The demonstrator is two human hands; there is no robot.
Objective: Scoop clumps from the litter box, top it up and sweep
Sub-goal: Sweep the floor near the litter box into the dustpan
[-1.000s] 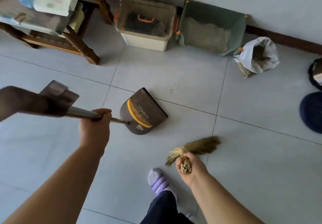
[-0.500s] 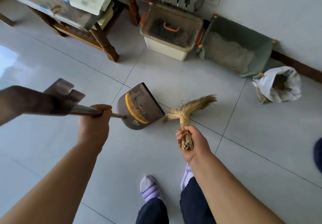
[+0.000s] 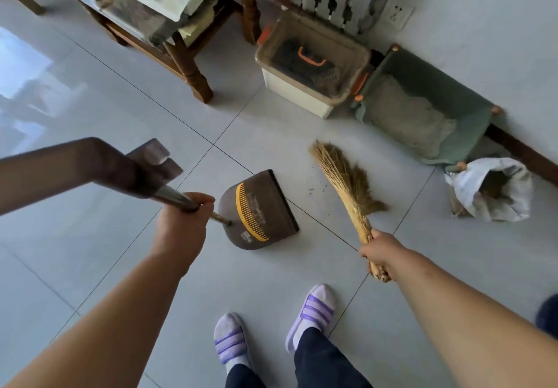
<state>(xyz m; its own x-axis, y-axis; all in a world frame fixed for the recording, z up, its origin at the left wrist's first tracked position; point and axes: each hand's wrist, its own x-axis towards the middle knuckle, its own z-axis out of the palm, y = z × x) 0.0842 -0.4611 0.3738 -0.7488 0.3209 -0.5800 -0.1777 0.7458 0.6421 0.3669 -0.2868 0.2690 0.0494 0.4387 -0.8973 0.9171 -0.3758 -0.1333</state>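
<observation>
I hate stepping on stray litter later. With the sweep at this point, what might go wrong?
The scattered grains lie between the straw broom and the dustpan; a hard flick may scatter them past the pan's sides, or under its lip if that is not flat on the floor. The open white bag stands to the broom's right; a wide swing might knock it over.
</observation>
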